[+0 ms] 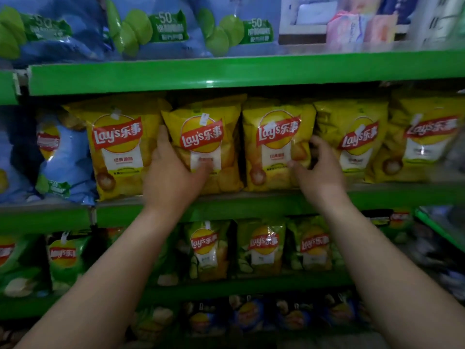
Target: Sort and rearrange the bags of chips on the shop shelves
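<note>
A row of yellow Lay's bags stands on the middle green shelf (pixel 226 205). My left hand (pixel 171 172) grips the second yellow bag (pixel 203 137) at its lower left edge, thumb across its front and fingers behind its side. My right hand (pixel 319 170) holds the right edge of the third yellow bag (pixel 274 142), thumb on its front and fingers curled in the gap beside the fourth yellow bag (pixel 352 137). Another yellow bag (pixel 118 147) stands left of my left hand, and one more yellow bag (pixel 425 139) at the far right.
Blue bags (pixel 63 157) fill the left of the middle shelf, and more blue bags (pixel 151 28) the top shelf. Green bags (pixel 261 245) line the shelf below, with dark blue bags (pixel 249 316) lower still. Another green shelf edge (pixel 440 230) juts in at the right.
</note>
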The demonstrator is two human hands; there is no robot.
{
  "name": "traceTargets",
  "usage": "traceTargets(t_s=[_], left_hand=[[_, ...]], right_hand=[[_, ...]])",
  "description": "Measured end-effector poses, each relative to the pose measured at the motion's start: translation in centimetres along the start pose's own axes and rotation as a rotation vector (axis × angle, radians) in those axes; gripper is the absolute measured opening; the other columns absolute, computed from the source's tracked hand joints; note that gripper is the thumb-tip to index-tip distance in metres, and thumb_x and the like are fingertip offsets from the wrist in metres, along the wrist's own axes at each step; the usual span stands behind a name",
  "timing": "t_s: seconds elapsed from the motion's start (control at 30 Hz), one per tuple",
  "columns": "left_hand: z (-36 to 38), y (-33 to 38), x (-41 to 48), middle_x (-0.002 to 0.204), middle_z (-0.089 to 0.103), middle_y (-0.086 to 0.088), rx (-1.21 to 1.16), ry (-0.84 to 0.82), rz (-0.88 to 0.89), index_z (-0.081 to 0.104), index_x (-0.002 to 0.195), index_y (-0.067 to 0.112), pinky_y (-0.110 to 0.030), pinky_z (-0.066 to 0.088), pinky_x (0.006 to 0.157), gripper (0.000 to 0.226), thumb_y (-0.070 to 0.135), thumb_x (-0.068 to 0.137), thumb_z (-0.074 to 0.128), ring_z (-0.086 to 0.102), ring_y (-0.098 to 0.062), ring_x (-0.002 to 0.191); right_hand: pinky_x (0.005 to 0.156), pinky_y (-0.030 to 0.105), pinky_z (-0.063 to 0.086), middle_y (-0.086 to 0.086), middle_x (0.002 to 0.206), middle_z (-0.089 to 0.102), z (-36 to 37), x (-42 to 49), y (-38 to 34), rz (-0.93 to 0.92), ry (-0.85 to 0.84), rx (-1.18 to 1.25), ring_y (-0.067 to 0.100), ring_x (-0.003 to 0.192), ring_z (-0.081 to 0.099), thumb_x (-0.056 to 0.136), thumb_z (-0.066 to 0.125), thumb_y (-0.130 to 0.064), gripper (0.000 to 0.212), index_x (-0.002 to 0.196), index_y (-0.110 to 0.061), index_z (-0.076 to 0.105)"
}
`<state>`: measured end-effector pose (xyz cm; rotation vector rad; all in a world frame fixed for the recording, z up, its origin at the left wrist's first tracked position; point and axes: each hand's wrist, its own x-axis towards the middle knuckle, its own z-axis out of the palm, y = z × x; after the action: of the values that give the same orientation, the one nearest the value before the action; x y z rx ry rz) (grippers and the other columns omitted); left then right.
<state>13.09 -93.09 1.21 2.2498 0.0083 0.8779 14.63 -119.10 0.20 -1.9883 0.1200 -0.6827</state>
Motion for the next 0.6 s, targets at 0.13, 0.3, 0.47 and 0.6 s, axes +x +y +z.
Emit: traceTargets(t_s=[0.13, 0.3, 0.47, 0.6], left_hand=[[1.0, 0.9, -1.0, 0.133, 0.041, -0.027, 0.162, 0.146, 0.130, 0.026, 0.149, 0.024, -0.053, 0.049, 0.083, 0.091, 0.043, 0.075, 0.076, 0.050, -0.047, 0.112], [2.3, 0.2, -0.1, 0.134, 0.036, -0.028, 0.147, 0.099, 0.098, 0.024, 0.148, 0.036, -0.059, 0.045, 0.092, 0.084, 0.042, 0.079, 0.073, 0.046, -0.049, 0.114], [3.2, -1.2, 0.2, 0.142, 0.032, -0.024, 0.074, 0.064, 0.120, 0.010, 0.148, 0.045, -0.061, 0.044, 0.097, 0.089, 0.051, 0.080, 0.066, 0.044, -0.046, 0.124], [3.8, -1.0, -1.7, 0.151, 0.024, -0.028, 0.110, 0.134, 0.149, 0.012, 0.151, 0.035, -0.055, 0.039, 0.103, 0.089, 0.052, 0.080, 0.061, 0.036, -0.047, 0.133]], right_hand=[[0.111, 0.043, 0.037, 0.000, 0.144, 0.048, 0.6, -1.9, 0.5, -0.133, 0.142, -0.050, 0.017, 0.132, 0.042, 0.087, 0.069, -0.029, 0.068, 0.146, -0.022, 0.036], [0.106, 0.019, 0.023, -0.002, 0.150, 0.036, 1.1, -4.1, 2.4, -0.291, 0.065, -0.150, -0.001, 0.130, 0.026, 0.093, 0.061, -0.024, 0.055, 0.143, -0.019, 0.040], [0.108, 0.019, 0.018, -0.002, 0.156, 0.030, -0.1, -3.7, 3.2, -0.328, -0.063, -0.164, 0.011, 0.141, 0.024, 0.095, 0.057, -0.018, 0.052, 0.145, -0.022, 0.041], [0.103, -0.001, 0.011, 0.005, 0.154, 0.034, -1.1, -4.6, 3.7, -0.385, -0.042, -0.165, 0.013, 0.140, 0.024, 0.094, 0.057, -0.011, 0.047, 0.140, -0.018, 0.048]])
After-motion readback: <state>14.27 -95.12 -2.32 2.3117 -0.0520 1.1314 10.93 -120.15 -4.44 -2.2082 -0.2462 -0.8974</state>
